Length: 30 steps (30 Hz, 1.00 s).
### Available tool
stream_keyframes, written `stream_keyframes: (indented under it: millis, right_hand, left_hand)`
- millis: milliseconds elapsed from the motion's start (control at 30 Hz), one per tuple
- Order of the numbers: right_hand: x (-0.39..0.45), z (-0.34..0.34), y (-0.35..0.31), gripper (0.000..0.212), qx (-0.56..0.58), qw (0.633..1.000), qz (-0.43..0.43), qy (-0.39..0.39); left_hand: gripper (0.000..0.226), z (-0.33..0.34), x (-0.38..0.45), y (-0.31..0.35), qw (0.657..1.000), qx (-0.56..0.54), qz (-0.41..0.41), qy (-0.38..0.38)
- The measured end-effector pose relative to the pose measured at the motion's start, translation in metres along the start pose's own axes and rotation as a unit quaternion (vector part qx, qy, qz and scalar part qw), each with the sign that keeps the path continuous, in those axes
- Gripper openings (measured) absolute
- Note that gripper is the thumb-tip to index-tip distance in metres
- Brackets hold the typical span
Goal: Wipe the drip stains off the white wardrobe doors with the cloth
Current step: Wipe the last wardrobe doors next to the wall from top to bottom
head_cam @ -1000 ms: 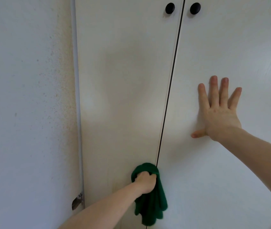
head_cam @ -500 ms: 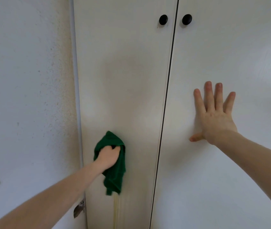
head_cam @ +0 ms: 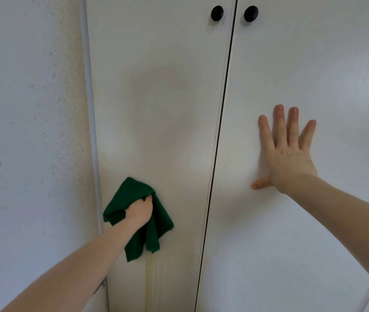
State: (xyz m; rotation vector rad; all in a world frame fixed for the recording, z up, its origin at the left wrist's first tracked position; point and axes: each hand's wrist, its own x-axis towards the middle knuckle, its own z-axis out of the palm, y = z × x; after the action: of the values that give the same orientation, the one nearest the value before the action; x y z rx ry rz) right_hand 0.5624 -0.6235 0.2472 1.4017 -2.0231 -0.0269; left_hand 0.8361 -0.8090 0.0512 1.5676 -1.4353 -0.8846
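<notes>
Head view: my left hand (head_cam: 139, 211) bunches the dark green cloth (head_cam: 134, 218) against the left white wardrobe door (head_cam: 156, 97); yellowish drip streaks (head_cam: 149, 282) run vertically just below. My right hand (head_cam: 288, 154) lies flat, fingers spread, on the right door (head_cam: 314, 64).

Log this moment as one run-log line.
left hand grips green cloth on left door | right hand flat on right door | yellowish drip remains below cloth

Single head cam, close, facing fwd at wardrobe doors (head_cam: 156, 109), slightly upward.
</notes>
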Motion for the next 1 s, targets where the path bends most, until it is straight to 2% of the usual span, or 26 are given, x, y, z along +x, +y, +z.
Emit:
stream_keyframes:
  millis: [167, 333, 467, 533, 633, 733, 833, 1000]
  right_hand:
    - [0.000, 0.002, 0.000, 0.174, -0.004, 1.000, 0.002, 0.008]
    - [0.000, 0.001, -0.001, 0.173, -0.007, 1.000, 0.008, 0.007]
    - [-0.003, -0.003, -0.001, 0.172, -0.006, 1.000, 0.009, 0.005]
    - [-0.005, -0.005, -0.001, 0.171, -0.006, 1.000, 0.008, 0.001]
    - [-0.006, -0.007, 0.000, 0.169, -0.002, 1.000, 0.006, -0.002]
    - [-0.007, -0.007, 0.001, 0.169, 0.005, 1.000, 0.003, -0.001]
    - [-0.007, -0.006, 0.002, 0.168, 0.004, 1.000, 0.002, -0.001]
    - [-0.004, -0.001, 0.003, 0.169, 0.008, 1.000, -0.002, 0.010]
  left_hand:
    - [0.050, 0.043, -0.028, -0.016, 0.996, 0.004, -0.069, -0.054]
    - [0.053, 0.082, -0.068, -0.012, 0.987, 0.020, -0.087, -0.134]
    - [0.054, 0.101, -0.100, -0.005, 0.970, -0.015, -0.101, -0.220]
    - [0.050, 0.104, -0.113, 0.000, 0.954, -0.050, -0.114, -0.274]
    - [0.029, 0.098, -0.126, 0.008, 0.938, -0.098, -0.108, -0.314]
    - [0.027, 0.079, -0.127, 0.011, 0.949, -0.105, -0.060, -0.292]
    - [0.034, 0.052, -0.110, 0.013, 0.972, -0.065, -0.010, -0.225]
    - [0.042, -0.001, -0.055, 0.006, 0.993, -0.025, -0.009, -0.115]
